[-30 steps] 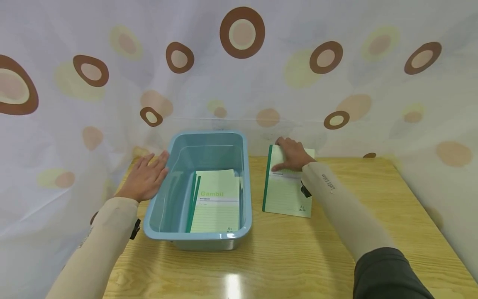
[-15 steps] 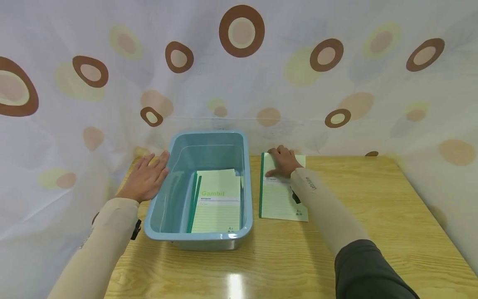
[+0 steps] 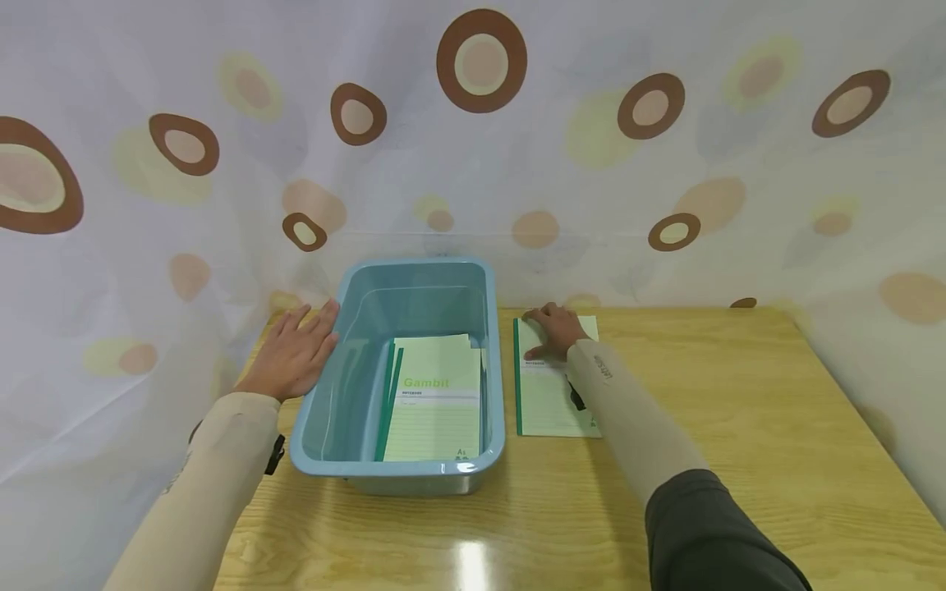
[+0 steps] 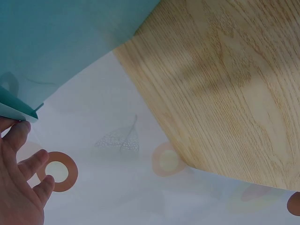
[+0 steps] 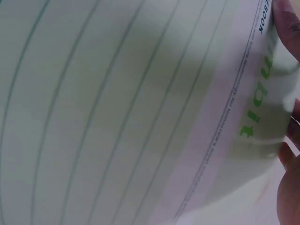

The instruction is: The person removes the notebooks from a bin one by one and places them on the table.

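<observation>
My left hand (image 3: 291, 353) rests against the left rim of a blue plastic tub (image 3: 318, 467), fingers extended. In the left wrist view its fingertips touch the tub's rim (image 4: 18, 114). Inside the tub lies a small stack of pale green notebooks (image 3: 434, 419) with dark green spines; the top one reads "Gambit". To the right of the tub, my right hand (image 3: 559, 332) grips another pale green notebook (image 3: 550, 402) near its top edge, thumb on the cover. The right wrist view shows this ruled cover (image 5: 131, 112) close up and slightly bowed, with fingers (image 5: 288, 187) at its edge.
The tub stands on a light wooden table (image 3: 739, 394). A white sheet (image 3: 414, 180) with brown and pastel circles hangs behind the table and along its sides. Light glares off the table's front (image 3: 471, 566).
My right hand has drawn the notebook left and toward me, bringing it nearer the tub and straighter alongside it. My left hand keeps its place on the rim.
</observation>
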Demonstrator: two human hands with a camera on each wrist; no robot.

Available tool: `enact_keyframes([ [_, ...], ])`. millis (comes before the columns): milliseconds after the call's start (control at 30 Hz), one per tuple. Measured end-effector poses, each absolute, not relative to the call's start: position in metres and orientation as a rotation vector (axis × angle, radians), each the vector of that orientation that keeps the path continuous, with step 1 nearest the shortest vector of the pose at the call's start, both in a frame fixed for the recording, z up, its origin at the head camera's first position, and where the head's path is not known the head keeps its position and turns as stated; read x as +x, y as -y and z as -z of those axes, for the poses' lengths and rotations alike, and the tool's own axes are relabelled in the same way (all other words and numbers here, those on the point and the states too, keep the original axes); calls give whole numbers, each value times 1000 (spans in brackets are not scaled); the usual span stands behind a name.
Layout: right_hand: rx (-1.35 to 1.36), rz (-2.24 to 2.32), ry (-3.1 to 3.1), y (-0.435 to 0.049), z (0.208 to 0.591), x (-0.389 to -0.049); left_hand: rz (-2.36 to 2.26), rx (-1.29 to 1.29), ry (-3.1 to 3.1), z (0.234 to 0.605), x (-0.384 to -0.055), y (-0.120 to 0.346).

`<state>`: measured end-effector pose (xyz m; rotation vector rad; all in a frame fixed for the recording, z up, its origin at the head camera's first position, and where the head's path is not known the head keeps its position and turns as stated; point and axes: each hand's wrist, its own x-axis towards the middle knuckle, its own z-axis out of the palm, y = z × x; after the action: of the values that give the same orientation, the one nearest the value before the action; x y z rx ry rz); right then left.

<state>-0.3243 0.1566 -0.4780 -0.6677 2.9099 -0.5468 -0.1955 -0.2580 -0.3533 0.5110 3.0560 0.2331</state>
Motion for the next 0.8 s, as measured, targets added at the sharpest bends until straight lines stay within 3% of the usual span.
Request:
enact_keyframes([
  [800, -615, 561, -2930, -161, 479, -321, -213, 488, -3062, 352, -196, 257],
])
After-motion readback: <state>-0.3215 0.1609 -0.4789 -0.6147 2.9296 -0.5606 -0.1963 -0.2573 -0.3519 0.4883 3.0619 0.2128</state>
